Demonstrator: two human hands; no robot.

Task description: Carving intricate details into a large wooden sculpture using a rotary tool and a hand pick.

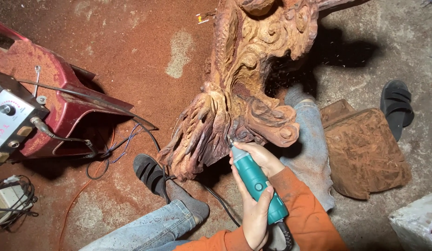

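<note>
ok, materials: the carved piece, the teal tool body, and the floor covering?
Carved piece: reddish-brown wood, raw and unvarnished, with visible grain and matte cut ridges. Teal tool, gripped by both hands: likely moulded plastic, smooth with a slight sheen, though coated metal can't be excluded. Floor: red sawdust, fine and powdery, over what looks like grey concrete where bare.

A dark red plastic chair lies tipped on the floor, which is coated in reddish sawdust. A grey control box with a knob rests against the chair, and a black cable runs from it. A small white box wrapped in wire sits at the lower left. One black sandal lies at the right, near a dusty brown wooden block. A pale stone block fills the lower right corner.
</note>
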